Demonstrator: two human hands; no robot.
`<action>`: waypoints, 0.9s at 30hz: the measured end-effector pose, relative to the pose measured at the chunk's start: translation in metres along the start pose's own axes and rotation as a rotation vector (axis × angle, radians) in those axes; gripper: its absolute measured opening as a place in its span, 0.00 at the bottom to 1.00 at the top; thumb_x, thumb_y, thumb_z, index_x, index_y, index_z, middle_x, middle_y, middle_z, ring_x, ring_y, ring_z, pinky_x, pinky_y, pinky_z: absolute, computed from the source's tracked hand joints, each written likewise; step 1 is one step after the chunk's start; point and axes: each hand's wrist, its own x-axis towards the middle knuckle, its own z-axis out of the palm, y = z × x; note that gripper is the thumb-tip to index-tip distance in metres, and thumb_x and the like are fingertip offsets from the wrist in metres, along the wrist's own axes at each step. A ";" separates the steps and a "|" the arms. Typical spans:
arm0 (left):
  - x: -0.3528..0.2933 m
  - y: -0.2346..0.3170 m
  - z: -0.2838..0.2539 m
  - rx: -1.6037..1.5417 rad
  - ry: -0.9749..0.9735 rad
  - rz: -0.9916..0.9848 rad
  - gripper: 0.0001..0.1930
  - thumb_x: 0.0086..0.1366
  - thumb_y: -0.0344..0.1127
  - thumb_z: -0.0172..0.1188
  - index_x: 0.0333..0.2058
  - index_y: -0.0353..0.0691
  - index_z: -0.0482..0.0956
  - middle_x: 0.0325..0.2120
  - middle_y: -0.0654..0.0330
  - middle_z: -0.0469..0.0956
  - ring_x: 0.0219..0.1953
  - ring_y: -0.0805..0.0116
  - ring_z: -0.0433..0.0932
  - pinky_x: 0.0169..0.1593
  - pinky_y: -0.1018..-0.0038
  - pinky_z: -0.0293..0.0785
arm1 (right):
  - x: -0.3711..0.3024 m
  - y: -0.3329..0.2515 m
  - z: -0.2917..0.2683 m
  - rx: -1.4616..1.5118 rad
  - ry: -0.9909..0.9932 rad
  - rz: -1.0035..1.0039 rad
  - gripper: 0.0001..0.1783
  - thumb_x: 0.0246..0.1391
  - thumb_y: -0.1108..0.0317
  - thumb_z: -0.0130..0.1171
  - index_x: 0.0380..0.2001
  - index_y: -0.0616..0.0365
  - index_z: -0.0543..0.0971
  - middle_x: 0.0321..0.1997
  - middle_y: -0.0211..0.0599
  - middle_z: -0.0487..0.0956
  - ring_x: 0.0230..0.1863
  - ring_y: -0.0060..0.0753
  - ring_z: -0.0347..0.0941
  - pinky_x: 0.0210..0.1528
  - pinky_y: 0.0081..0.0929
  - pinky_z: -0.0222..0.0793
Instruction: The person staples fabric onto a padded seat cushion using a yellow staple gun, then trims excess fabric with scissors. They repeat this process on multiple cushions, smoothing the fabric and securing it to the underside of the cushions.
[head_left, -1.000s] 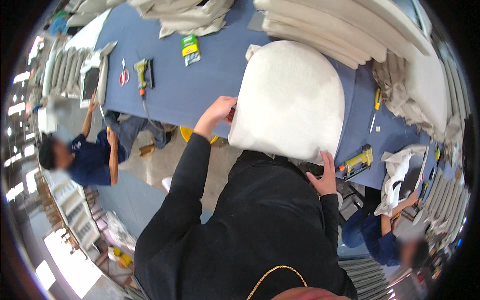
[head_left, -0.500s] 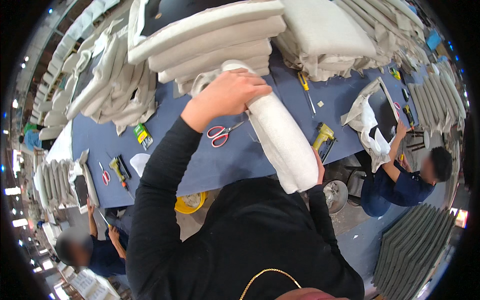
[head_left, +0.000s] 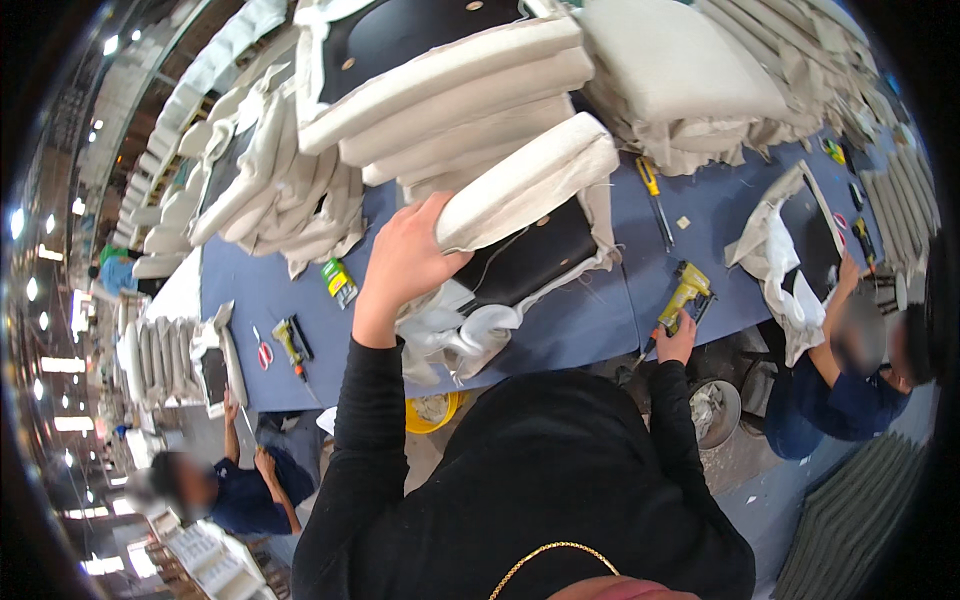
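My left hand is closed on the left edge of a beige upholstered cushion tilted up on the blue table. The cushion's black backing faces me, with frayed cloth edges around it. White padding bulges from its near side at the table's front edge. My right hand is wrapped round the handle of a yellow-green staple gun, at the table's front edge to the right of the cushion. The gun's nose is apart from the cushion.
Beyond the cushion stands a stack of beige cushions, with more piles to either side. A yellow screwdriver and a green-yellow packet lie on the table. Co-workers sit left and right. A yellow bucket stands below.
The cushion has been turned from a slanted hold onto the table, backing toward me. My right hand has left it and taken hold of the staple gun. The red-handled scissors are now covered.
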 end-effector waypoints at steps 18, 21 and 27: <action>0.077 0.034 0.014 -0.348 -0.085 0.165 0.28 0.75 0.55 0.67 0.62 0.40 0.77 0.51 0.42 0.86 0.55 0.40 0.84 0.59 0.56 0.79 | 0.106 -0.028 0.021 0.618 0.018 0.376 0.48 0.55 0.62 0.80 0.71 0.57 0.61 0.50 0.40 0.82 0.51 0.37 0.79 0.57 0.36 0.74; 0.102 0.029 0.009 -0.257 -0.207 -0.002 0.30 0.80 0.61 0.56 0.61 0.38 0.82 0.52 0.38 0.86 0.57 0.40 0.84 0.60 0.54 0.78 | 0.067 -0.147 -0.034 1.102 -0.232 0.290 0.26 0.66 0.66 0.72 0.62 0.58 0.73 0.42 0.29 0.81 0.32 0.19 0.74 0.37 0.24 0.71; 0.146 0.027 0.027 -0.122 -0.425 -0.125 0.45 0.82 0.71 0.38 0.62 0.31 0.83 0.61 0.32 0.80 0.67 0.34 0.77 0.71 0.53 0.69 | 0.024 -0.294 -0.096 0.991 -0.162 -0.448 0.18 0.68 0.61 0.70 0.52 0.63 0.87 0.50 0.43 0.91 0.48 0.38 0.88 0.53 0.36 0.81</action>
